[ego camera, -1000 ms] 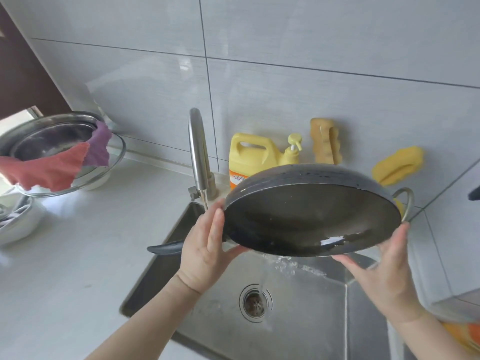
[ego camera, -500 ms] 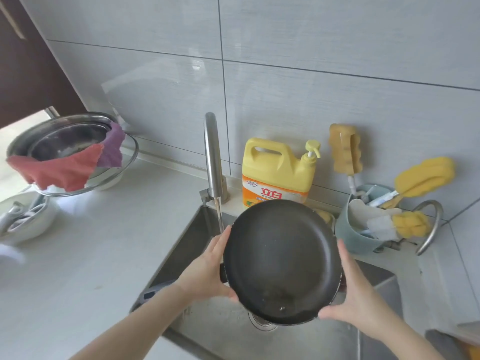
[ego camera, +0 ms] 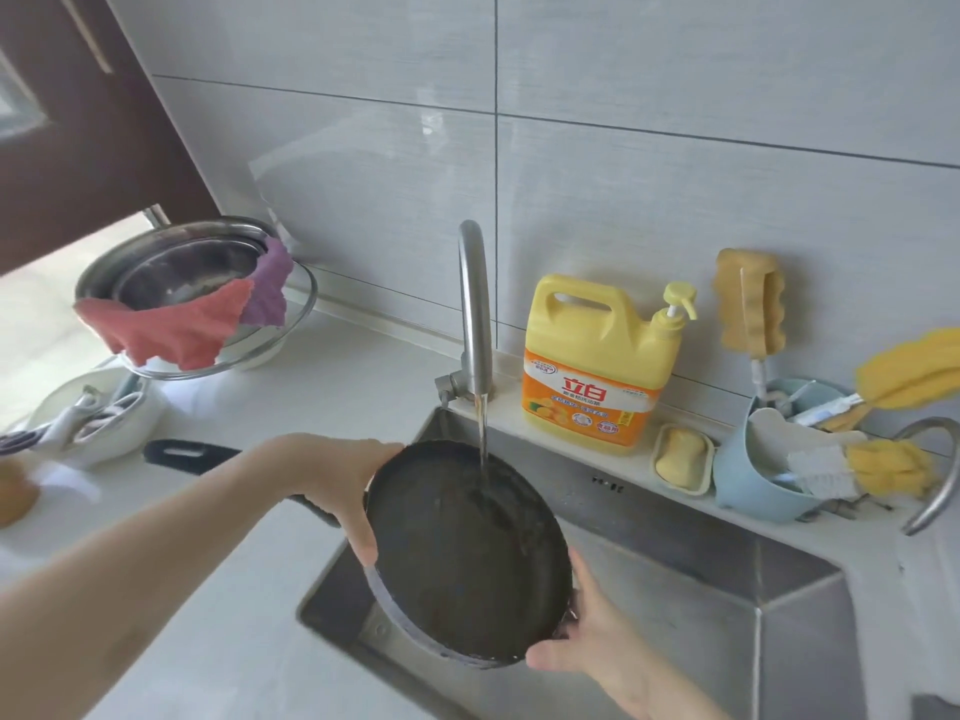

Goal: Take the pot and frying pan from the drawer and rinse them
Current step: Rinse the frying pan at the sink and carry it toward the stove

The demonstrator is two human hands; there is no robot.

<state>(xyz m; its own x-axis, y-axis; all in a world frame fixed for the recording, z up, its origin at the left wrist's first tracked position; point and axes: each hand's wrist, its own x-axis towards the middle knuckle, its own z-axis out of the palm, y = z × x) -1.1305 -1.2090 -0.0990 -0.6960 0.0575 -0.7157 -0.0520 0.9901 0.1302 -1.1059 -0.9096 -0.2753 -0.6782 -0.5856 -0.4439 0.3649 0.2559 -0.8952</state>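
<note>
frying pan (ego camera: 467,558) handle points left | left hand (ego camera: 337,480), right hand (ego camera: 587,652) grip rim

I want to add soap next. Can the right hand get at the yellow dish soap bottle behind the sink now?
Probably not yet: the right hand grips the rim of the black frying pan under the running water. The yellow dish soap bottle itself stands unobstructed.

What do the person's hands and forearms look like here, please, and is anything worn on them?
Both forearms are bare, with no sleeve in view. The left hand and right hand wear no gloves, and no ring, watch or bracelet shows.
</note>
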